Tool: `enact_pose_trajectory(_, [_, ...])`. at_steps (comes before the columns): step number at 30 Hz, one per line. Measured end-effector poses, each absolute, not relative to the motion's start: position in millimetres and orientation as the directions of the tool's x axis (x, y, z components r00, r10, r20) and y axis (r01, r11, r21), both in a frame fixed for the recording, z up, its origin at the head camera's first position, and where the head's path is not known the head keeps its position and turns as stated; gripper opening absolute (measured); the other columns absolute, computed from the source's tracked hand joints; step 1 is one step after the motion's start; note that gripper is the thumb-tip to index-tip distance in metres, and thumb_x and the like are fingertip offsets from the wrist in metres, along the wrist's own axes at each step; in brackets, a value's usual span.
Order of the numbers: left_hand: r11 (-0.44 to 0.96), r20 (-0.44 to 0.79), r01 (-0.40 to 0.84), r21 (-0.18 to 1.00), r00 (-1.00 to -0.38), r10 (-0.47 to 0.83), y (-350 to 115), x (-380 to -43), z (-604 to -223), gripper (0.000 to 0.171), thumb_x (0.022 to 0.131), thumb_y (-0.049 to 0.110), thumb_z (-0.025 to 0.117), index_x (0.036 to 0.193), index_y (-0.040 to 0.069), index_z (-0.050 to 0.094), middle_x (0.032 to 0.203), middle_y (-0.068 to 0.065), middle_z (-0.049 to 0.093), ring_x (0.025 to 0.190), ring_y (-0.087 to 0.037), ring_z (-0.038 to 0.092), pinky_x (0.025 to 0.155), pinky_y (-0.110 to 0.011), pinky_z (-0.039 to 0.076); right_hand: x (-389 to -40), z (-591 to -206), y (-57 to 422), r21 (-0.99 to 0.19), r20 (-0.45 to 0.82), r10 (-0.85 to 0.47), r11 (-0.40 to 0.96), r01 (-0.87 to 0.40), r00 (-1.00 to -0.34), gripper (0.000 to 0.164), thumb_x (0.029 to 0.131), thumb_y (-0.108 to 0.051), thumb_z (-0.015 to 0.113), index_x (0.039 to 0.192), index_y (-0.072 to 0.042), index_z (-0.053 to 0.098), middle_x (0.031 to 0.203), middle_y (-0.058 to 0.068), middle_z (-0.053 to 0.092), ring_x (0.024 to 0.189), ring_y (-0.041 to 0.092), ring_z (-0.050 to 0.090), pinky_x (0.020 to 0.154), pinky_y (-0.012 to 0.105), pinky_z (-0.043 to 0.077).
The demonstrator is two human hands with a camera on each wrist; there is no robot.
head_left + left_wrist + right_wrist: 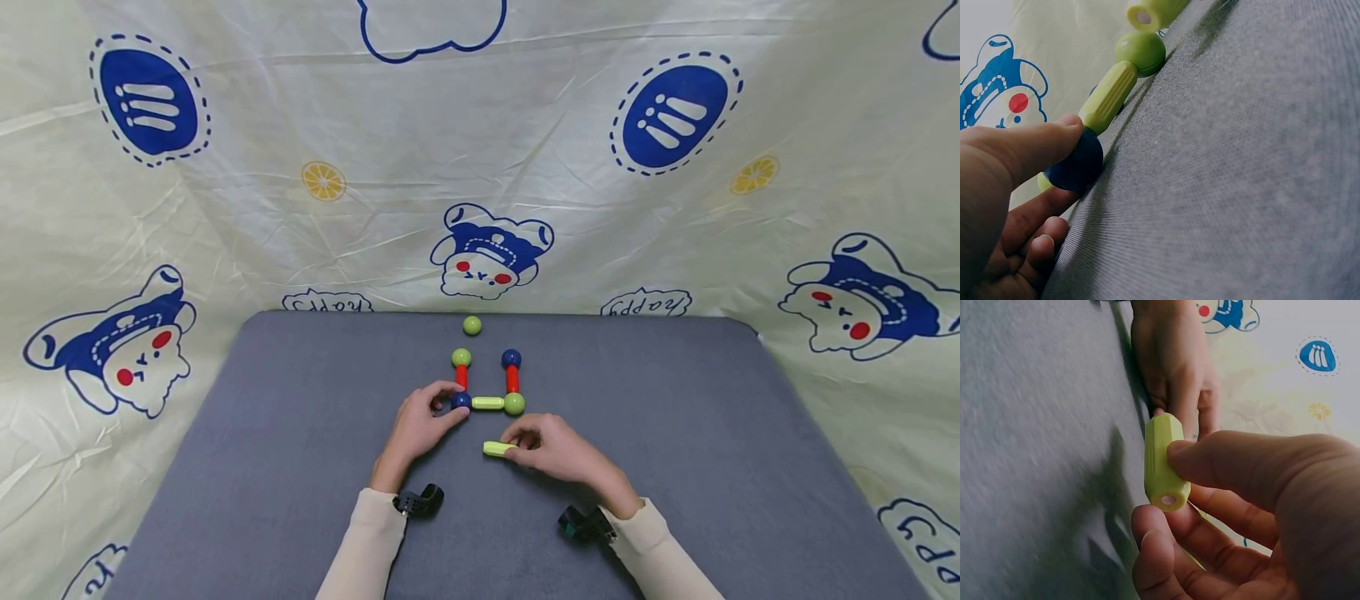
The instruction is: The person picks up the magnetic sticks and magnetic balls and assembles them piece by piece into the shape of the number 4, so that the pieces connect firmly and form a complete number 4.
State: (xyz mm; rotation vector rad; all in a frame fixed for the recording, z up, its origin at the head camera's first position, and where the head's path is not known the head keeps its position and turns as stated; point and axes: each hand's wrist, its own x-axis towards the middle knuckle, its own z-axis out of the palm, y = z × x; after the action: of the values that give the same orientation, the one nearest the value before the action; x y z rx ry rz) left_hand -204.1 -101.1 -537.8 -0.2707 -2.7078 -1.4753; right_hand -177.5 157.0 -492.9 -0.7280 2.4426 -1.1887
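Note:
A U-shaped chain of magnetic balls and rods lies on the table. At its near left corner is a blue ball [461, 402], which my left hand [418, 427] pinches between thumb and fingers. From there a yellow-green rod [488, 403] runs right to a green ball [513, 404]. Two red rods [512, 380] point away from me, the left ending in a green ball [461, 357], the right in a dark blue ball [512, 358]. Nearer to me, my right hand [558, 450] pinches a loose yellow-green rod [1165, 456], one end showing a pale round magnet.
Beyond the chain, a single green ball [472, 325] sits near the far edge of the grey cloth-covered table [300, 467]. A printed pale curtain [570, 167] hangs behind and along both sides. Each wrist carries a small black camera [420, 501].

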Motion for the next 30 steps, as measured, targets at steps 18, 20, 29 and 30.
enact_pose_trajectory(18, [0.540,0.116,0.169,0.825,-0.984,0.132,-101.2,-204.4,-536.8,0.033,0.091,0.029,0.081,0.122,0.020,0.072,0.111,0.001,0.070,0.092,-0.014,0.056,0.082,-0.033,0.046,-191.7,-484.0,181.6,-0.776,-0.035,-0.459,0.572,-0.265,-0.888,0.010,0.095,-0.015,0.073,0.104,-0.011,0.074,0.088,0.000,0.069,0.073,0.012,0.061,0.059,0.025,0.050])
enact_pose_trajectory(20, [0.537,0.126,0.179,0.824,-0.983,0.134,-101.3,-204.0,-536.3,0.033,0.091,0.029,0.081,0.121,0.020,0.072,0.110,0.000,0.070,0.091,-0.014,0.056,0.082,-0.033,0.046,-192.5,-483.2,183.8,-0.776,-0.039,-0.443,0.578,-0.252,-0.896,0.010,0.095,-0.015,0.073,0.104,-0.011,0.074,0.088,0.001,0.069,0.073,0.013,0.061,0.060,0.025,0.050])
enact_pose_trajectory(29, [0.519,0.128,0.182,0.835,-0.982,0.138,-101.2,-202.5,-536.5,0.032,0.090,0.029,0.081,0.120,0.021,0.073,0.109,0.001,0.071,0.089,-0.014,0.056,0.082,-0.034,0.045,-194.7,-485.2,190.4,-0.756,-0.059,-0.377,0.621,-0.205,-0.924,0.011,0.094,-0.013,0.073,0.105,-0.010,0.074,0.089,0.001,0.069,0.076,0.013,0.062,0.062,0.026,0.051])
enact_pose_trajectory(30, [0.518,0.126,0.180,0.836,-0.982,0.137,-101.2,-202.6,-536.6,0.032,0.090,0.030,0.081,0.120,0.021,0.073,0.109,0.001,0.071,0.090,-0.014,0.056,0.082,-0.034,0.045,-195.2,-485.7,190.7,-0.754,-0.052,-0.370,0.624,-0.207,-0.927,0.011,0.094,-0.013,0.073,0.105,-0.009,0.074,0.089,0.001,0.069,0.076,0.013,0.062,0.062,0.026,0.051])
